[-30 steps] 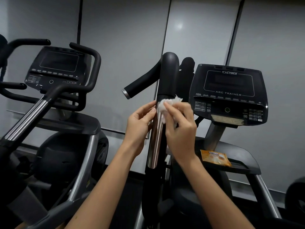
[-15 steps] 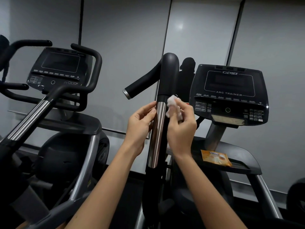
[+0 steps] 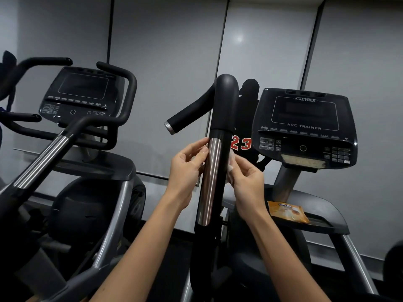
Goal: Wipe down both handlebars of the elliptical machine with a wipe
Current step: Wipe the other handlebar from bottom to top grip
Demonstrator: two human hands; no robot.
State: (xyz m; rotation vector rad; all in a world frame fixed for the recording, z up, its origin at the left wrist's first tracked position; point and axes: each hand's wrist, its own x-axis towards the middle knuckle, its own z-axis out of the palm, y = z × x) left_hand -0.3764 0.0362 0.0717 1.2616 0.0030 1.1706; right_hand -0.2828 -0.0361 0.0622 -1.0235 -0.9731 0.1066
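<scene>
Right hand [image 3: 247, 182] pinches wipe [image 3: 231, 163] against handlebar [image 3: 212, 171]; left hand [image 3: 185, 168] relaxed, fingertips touching it

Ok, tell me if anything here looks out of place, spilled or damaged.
Only the orange wipe packet stands out: it lies loose and askew on the black ledge below the console, not part of the machine. Nothing looks spilled or damaged.

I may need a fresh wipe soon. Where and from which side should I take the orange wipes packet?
Pinch the orange wipes packet by its near left corner, coming from above. It lies flat and thin on the black ledge, so only an edge offers a grip. The right hand is nearest but holds the wipe.
</scene>
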